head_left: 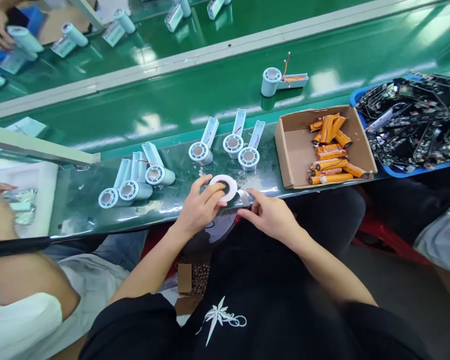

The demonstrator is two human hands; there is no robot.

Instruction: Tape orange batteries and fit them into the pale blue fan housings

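Observation:
A roll of white tape [230, 189] is held in my left hand [200, 206], with fingers reaching into its core and the thumb against its near edge. A short loose end of tape [243, 198] sticks out from the roll's right side. My right hand [272, 215] has this end at its index fingertip, the thumb just below and the other fingers curled. Beyond the roll stand several light-blue round housings with handles, the closest being a housing [248, 158] with an open handle and thin wires inside.
To the right, a cardboard box [280, 157] holds orange wrapped battery cells [330, 164]. Beside it a blue tray [401, 173] is heaped with dark circuit boards. More housings [130, 190] stand left; one housing [270, 82] sits on the green belt [210, 85]. A co-worker's arm [0, 215] is at left.

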